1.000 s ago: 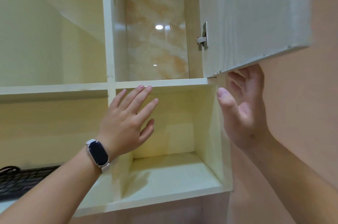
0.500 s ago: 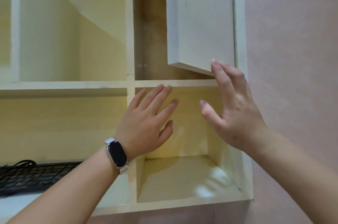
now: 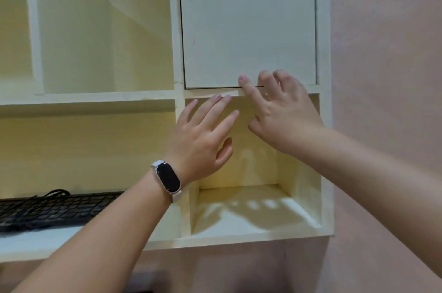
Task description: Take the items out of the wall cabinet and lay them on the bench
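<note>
The cream wall cabinet point(image 3: 177, 29) fills the view. Its white door point(image 3: 248, 24) at the upper right is swung flat against the frame, hiding that compartment. My right hand point(image 3: 279, 111) is raised with fingers spread, fingertips resting on the door's bottom edge. My left hand point(image 3: 203, 135), with a dark smartwatch on a white band at the wrist, hovers open in front of the bare lower right cubby point(image 3: 248, 211). Neither hand holds anything. No loose items show in the open compartments.
A black keyboard point(image 3: 55, 209) with a cable lies on the lower left shelf. A pink wall point(image 3: 387, 77) runs along the right of the cabinet. The tall upper left compartment point(image 3: 100, 36) stands without a door.
The upper right door has swung from wide open to flat against the cabinet, my right hand following its lower edge. My left hand stayed in front of the lower cubby.
</note>
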A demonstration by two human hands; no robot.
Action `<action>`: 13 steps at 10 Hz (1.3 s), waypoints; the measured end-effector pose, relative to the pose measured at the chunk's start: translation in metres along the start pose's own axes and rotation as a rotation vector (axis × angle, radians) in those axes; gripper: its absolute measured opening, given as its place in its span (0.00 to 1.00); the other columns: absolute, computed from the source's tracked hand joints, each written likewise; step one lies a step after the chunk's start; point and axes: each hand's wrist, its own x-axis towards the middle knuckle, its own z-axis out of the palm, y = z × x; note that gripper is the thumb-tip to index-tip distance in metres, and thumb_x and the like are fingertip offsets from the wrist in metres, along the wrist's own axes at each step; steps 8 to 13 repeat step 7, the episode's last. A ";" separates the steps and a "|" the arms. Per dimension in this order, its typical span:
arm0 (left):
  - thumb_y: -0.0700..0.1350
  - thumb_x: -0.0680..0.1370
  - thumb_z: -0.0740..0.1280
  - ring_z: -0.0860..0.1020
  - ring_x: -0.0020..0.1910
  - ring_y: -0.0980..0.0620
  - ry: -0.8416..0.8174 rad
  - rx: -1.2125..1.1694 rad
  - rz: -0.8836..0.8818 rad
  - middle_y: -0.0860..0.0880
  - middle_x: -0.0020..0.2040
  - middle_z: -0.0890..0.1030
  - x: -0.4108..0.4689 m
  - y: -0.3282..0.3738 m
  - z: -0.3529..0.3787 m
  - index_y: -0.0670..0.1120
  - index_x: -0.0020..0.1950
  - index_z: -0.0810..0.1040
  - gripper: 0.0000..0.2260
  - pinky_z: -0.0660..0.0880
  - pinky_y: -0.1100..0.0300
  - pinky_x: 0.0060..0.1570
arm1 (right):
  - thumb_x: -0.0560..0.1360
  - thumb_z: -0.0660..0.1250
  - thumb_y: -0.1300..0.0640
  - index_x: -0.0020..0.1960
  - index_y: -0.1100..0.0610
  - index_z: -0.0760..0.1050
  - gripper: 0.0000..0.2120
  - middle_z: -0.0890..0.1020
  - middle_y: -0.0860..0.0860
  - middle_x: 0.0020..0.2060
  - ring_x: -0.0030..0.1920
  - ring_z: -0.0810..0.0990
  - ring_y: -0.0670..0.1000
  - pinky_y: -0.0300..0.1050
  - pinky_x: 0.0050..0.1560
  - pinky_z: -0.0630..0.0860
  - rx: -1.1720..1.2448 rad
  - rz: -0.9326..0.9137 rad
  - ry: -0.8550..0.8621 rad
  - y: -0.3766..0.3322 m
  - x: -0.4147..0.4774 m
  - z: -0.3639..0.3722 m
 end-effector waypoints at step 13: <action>0.52 0.74 0.64 0.69 0.70 0.45 -0.100 -0.229 -0.223 0.44 0.69 0.74 -0.038 0.040 -0.079 0.46 0.66 0.76 0.22 0.62 0.44 0.69 | 0.74 0.57 0.41 0.69 0.54 0.71 0.28 0.72 0.57 0.68 0.68 0.69 0.60 0.56 0.66 0.64 0.444 0.120 -0.087 -0.031 -0.072 -0.056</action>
